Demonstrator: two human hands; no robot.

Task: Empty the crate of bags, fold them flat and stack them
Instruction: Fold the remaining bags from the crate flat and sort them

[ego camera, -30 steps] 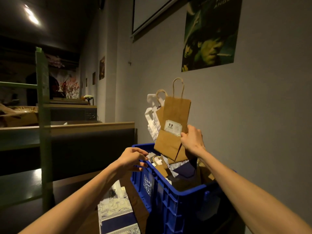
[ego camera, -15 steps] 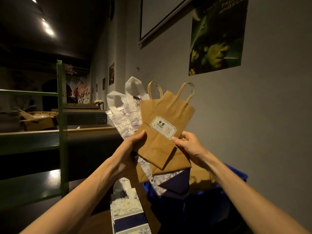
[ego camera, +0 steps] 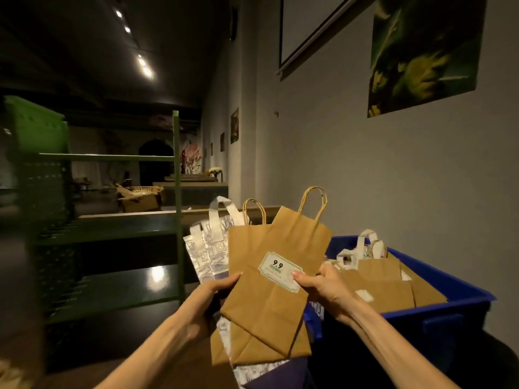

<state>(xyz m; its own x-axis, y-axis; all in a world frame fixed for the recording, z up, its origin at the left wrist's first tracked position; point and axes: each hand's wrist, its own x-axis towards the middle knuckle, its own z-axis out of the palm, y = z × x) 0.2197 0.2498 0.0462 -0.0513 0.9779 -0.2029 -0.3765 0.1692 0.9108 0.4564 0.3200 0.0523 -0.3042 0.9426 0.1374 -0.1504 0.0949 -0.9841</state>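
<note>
Bundle has come lower and nearer since half a second ago; blue crate (ego camera: 438, 313) now exposed at right, more bags inside. Front kraft paper bag (ego camera: 269, 293) carries a label (ego camera: 280, 269) reading "9.9". Left hand (ego camera: 207, 297) pinches the bundle's left edge; right hand (ego camera: 323, 287) pinches the bag, thumb on the label. White patterned bags (ego camera: 207, 254) fan behind.

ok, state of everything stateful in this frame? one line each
left hand: grip shut on bag bundle
right hand: grip shut on bag bundle
bag bundle: flat, fanned, held clear of crate
front kraft bag: flat, label facing camera
blue crate: not empty, bags inside
</note>
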